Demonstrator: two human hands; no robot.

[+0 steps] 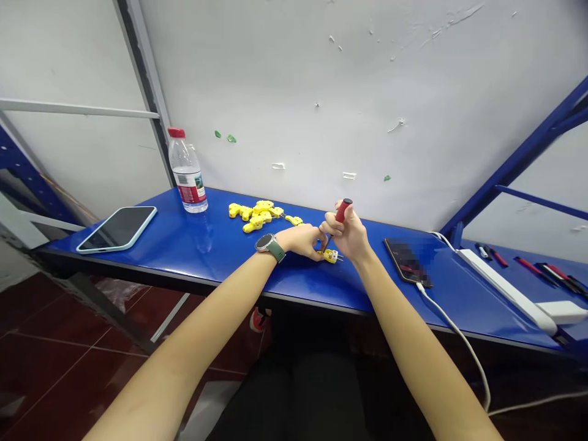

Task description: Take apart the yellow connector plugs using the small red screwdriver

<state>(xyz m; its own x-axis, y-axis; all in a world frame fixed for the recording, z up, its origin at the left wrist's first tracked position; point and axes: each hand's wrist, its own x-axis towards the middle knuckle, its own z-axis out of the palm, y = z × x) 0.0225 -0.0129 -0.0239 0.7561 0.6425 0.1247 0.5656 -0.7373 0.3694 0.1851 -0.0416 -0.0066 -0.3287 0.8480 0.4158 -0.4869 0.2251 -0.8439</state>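
Note:
My right hand is closed round a red-handled screwdriver, held upright with its tip down on a small yellow plug that lies on the blue table. The fingers of my left hand, which wears a watch at the wrist, pinch that plug and hold it against the tabletop. A pile of several more yellow plugs lies just behind my left hand.
A water bottle with a red cap stands at the back left, and a tablet lies at the left edge. To the right lies a phone on a white cable, then a white power strip and several pens.

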